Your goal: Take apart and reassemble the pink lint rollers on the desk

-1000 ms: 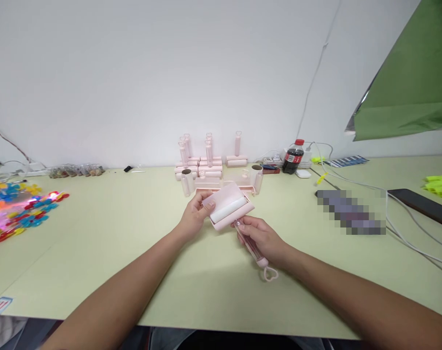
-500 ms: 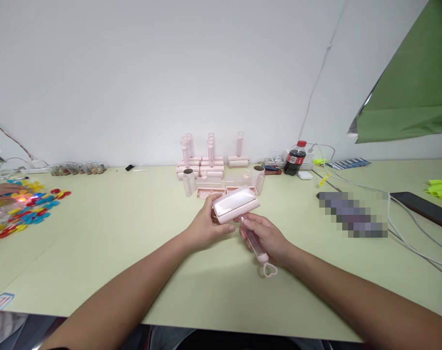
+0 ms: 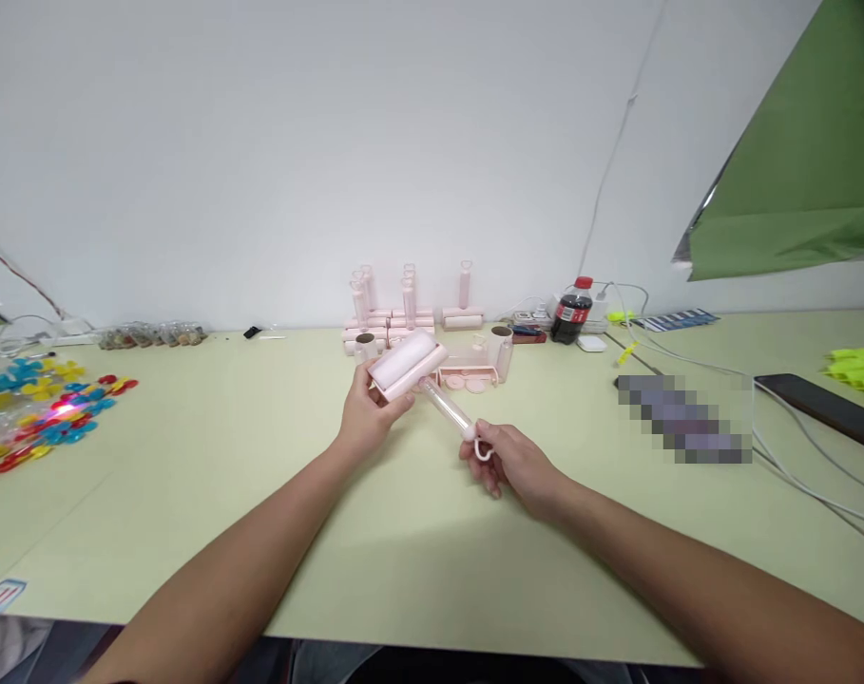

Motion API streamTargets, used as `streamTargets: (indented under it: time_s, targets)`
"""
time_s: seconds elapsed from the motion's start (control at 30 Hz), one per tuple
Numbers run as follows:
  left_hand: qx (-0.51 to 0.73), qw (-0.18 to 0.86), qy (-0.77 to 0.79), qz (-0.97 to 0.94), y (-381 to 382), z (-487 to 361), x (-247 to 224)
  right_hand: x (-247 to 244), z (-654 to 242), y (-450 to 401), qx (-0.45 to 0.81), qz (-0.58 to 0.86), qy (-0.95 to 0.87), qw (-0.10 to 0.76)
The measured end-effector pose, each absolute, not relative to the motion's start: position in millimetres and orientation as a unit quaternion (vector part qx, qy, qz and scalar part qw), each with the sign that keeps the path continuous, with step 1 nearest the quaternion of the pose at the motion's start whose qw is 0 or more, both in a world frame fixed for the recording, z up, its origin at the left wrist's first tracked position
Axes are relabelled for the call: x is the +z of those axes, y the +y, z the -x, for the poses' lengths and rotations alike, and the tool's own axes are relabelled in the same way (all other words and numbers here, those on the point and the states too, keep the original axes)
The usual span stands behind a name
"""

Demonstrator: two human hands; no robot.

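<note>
A pink lint roller (image 3: 409, 365) with a white roll is held tilted above the table, its clear handle slanting down to the right. My left hand (image 3: 369, 410) grips the left end of its head, thumb along the lower edge. At the other end, my right hand (image 3: 511, 458) pinches the handle near its heart-shaped loop. Behind them stand several assembled lint rollers (image 3: 408, 302) with handles upright. Closer in are a cardboard-cored roll (image 3: 501, 344) and an open pink case (image 3: 469, 380) with round pieces inside; the lint roller partly covers others.
A cola bottle (image 3: 572, 312) stands at the back right beside cables and a white charger case (image 3: 592, 344). A pixelated object (image 3: 681, 418) and a black phone-like slab (image 3: 823, 408) lie right. Colourful plastic flowers (image 3: 61, 408) are heaped at the left.
The lint roller has moved left and up, its white roll now facing me. My right hand has slid down the handle to the loop. Another person's hand has left the flowers.
</note>
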State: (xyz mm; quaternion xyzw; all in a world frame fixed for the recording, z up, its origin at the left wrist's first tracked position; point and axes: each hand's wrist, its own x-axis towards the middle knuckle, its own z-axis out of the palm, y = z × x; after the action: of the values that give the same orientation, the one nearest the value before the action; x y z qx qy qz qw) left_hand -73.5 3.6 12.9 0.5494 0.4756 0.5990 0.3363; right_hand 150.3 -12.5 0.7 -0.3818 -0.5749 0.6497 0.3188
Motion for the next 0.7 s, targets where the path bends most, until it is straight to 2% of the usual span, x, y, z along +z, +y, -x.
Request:
streamTargets:
  time_s: [0.17,0.4,0.53,0.7]
  targets:
    - [0.606,0.367,0.467,-0.529,10,77,4,-1,-151,-12,0.615,0.391,-0.611,0.309]
    - [0.610,0.377,0.463,-0.521,11,76,4,-2,-150,-14,0.675,0.339,-0.573,0.319]
    - [0.613,0.384,0.458,-0.517,7,71,6,7,-146,-21,0.705,0.327,-0.513,0.364]
    - [0.552,0.372,0.505,-0.549,7,63,-10,39,-142,-17,0.691,0.329,-0.449,0.461]
